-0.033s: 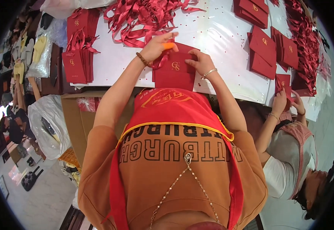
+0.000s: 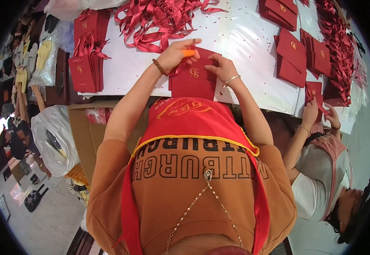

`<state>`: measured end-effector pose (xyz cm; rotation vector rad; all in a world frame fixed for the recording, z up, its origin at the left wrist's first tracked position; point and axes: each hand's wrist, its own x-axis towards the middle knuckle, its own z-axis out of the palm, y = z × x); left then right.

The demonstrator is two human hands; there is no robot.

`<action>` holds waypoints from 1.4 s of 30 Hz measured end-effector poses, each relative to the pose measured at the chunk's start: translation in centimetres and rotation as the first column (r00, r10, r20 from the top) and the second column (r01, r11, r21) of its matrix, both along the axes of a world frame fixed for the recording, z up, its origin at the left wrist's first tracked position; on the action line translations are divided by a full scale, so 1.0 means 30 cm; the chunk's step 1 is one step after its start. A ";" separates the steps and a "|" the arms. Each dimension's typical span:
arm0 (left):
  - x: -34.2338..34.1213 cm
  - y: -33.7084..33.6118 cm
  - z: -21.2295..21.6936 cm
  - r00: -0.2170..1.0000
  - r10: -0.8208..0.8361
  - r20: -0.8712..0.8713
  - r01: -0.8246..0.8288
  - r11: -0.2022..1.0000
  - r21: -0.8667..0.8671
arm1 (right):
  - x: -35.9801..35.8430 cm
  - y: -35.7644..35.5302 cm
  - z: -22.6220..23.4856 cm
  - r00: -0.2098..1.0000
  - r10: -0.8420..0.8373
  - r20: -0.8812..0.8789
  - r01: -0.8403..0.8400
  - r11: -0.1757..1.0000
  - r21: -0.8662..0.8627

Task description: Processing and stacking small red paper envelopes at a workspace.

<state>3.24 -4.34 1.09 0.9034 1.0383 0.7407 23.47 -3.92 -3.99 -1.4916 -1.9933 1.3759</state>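
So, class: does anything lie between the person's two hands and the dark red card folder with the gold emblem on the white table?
Nothing visible does. The left hand, pinching a small orange tool, and the right hand already rest on the dark red card folder with the gold emblem. The loose red ribbons lie farther back on the white table.

This is looking like a small packing workshop for hand assembly. A white desk (image 2: 244, 38) is stretching across the top of the frame, carrying stacks of dark red envelopes (image 2: 293, 51) and a heap of red ribbons (image 2: 163, 17) at upper centre. A second worker (image 2: 325, 170) is sitting at lower right. A cardboard box (image 2: 81, 127) and plastic bags (image 2: 51, 136) are crowding the left side.
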 end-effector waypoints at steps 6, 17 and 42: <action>0.090 -0.063 -0.047 0.921 -0.098 -0.378 0.087 0.995 -0.046 | 0.004 0.007 -0.022 0.997 -0.070 -0.020 0.068 0.993 -0.094; 0.127 -0.092 -0.093 0.647 0.099 -0.756 0.267 0.899 0.347 | 0.006 -0.001 0.027 0.992 -0.111 -0.061 0.099 0.981 -0.168; 0.195 -0.115 -0.094 0.643 0.296 -0.706 0.115 0.875 0.471 | 0.009 -0.042 0.043 0.996 -0.003 -0.092 0.020 0.984 0.179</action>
